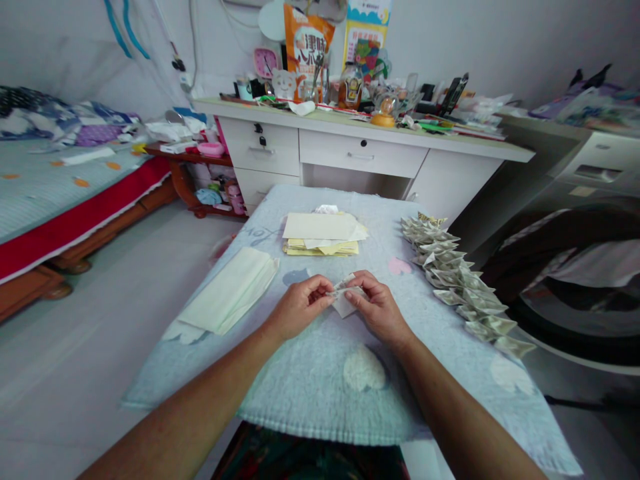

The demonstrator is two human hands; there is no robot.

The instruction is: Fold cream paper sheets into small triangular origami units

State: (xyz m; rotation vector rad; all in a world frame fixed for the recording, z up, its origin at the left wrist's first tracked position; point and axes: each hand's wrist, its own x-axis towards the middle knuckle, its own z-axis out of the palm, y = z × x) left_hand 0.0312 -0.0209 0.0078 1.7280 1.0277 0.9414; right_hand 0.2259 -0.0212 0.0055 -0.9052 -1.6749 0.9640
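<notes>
A small piece of folded paper (345, 305) is pinched between my two hands above the middle of the cloth-covered table (320, 373). My left hand (303, 303) grips its left side with thumb and fingertips. On the other side, my right hand (377, 307) has its thumb on the front and its fingers curled behind. Parts of the paper are hidden by the fingers. Beyond my hands lies a stack of cream and yellow paper (320, 228). Pale paper sheets (227, 290) lie to the left. Along the right side runs a row of pointed folded-paper pieces (457, 283).
A white desk (363, 143) stands behind the table, its top crowded with a jar (351, 87), an orange bag (306, 47) and a pink clock (265, 62). To the left is a bed (75, 193); at right, a front-loading washing machine (595, 167).
</notes>
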